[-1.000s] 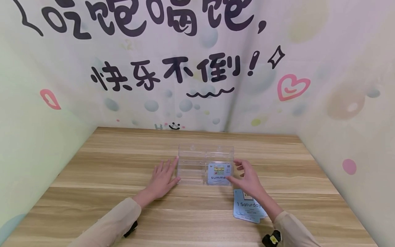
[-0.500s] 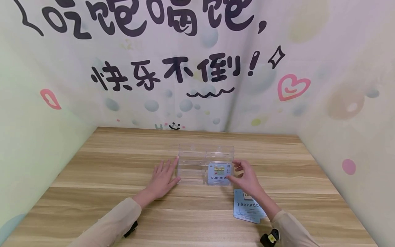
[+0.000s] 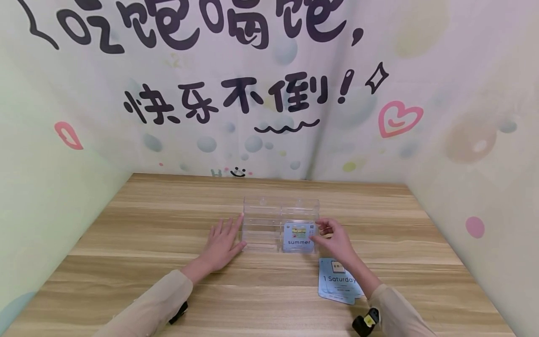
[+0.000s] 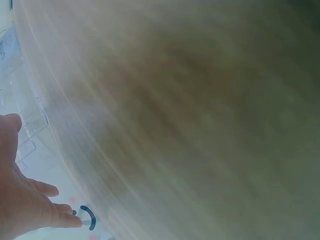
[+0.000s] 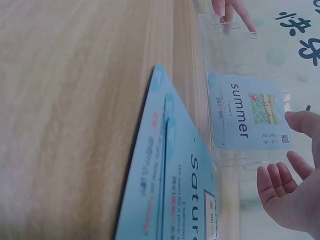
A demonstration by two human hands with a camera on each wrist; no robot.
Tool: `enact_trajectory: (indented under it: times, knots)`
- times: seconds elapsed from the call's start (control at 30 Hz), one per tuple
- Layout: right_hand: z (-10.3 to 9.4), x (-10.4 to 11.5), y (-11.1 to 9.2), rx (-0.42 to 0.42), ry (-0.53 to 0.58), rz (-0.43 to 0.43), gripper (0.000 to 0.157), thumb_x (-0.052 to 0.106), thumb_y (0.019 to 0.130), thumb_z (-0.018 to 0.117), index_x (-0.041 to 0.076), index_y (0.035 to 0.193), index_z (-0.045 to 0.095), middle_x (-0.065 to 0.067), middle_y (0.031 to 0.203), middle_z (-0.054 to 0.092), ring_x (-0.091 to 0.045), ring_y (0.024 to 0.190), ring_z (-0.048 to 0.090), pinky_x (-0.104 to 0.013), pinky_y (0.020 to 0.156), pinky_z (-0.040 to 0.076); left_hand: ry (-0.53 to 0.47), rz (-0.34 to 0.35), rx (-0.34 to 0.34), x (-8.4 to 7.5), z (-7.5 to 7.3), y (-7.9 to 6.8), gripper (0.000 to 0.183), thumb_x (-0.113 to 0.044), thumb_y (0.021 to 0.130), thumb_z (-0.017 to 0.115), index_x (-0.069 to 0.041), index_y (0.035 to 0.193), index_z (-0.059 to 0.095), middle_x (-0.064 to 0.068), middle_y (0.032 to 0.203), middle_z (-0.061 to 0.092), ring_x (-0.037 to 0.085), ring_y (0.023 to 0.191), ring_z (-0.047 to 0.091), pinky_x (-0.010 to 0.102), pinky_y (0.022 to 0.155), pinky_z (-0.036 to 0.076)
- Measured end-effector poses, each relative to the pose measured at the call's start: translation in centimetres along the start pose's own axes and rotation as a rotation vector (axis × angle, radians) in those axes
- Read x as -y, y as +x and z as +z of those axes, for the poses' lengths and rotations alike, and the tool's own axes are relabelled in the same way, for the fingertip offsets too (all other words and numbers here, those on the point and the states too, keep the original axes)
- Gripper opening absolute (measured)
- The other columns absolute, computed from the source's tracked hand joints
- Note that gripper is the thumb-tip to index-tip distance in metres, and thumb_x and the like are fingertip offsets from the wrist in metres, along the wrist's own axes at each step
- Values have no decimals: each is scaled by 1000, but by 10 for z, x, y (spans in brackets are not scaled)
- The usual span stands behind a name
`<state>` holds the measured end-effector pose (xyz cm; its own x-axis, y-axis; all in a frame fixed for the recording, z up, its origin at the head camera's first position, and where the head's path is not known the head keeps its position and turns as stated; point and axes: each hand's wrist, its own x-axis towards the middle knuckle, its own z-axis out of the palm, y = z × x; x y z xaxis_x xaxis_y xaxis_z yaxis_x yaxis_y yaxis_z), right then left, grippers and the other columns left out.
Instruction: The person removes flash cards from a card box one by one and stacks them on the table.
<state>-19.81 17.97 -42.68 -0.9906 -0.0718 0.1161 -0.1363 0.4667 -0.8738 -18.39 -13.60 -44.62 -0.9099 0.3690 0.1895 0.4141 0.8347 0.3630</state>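
A clear plastic card holder (image 3: 261,228) with two columns of slots stands on the table. A blue "summer" card (image 3: 298,232) sits in its lower right slot; the right wrist view shows the card (image 5: 250,112) face on. My left hand (image 3: 221,245) lies with spread fingers against the holder's left side. At the right side is my right hand (image 3: 337,241), its thumb by the card's edge and its other fingers loosely bent beside the holder. In the right wrist view, the thumb of the right hand (image 5: 295,200) overlaps the card's edge, the fingers apart from it.
Several blue cards, the top one reading "1 Saturday" (image 3: 337,285), lie stacked on the wooden table (image 3: 252,299), nearer than the holder and partly under the right forearm. A printed cloth backdrop (image 3: 236,154) rises behind the table.
My right hand has shifted slightly left and its thumb has come off the last letter of "summer", so the whole word shows. The left hand and the holder stay put.
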Motion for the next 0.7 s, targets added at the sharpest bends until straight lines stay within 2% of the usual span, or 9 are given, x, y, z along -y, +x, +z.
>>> enact_trajectory:
  times: [0.27, 0.7]
  knots:
    - [2, 4, 3, -28, 31, 82, 32, 5, 77, 70, -3, 106, 60, -12, 93, 55, -21, 86, 52, -19, 66, 45, 4, -4, -1, 1, 2, 0, 71, -35, 93, 49, -11, 146, 10, 30, 140, 28, 52, 128, 18, 66, 99, 16]
    - [3, 5, 1, -37, 49, 81, 14, 4, 83, 62, -3, 96, 64, -12, 95, 60, -19, 82, 50, -18, 64, 44, -6, 5, 2, 1, 0, -1, 70, -36, 94, 48, -10, 146, 10, 30, 140, 27, 53, 127, 18, 67, 98, 16]
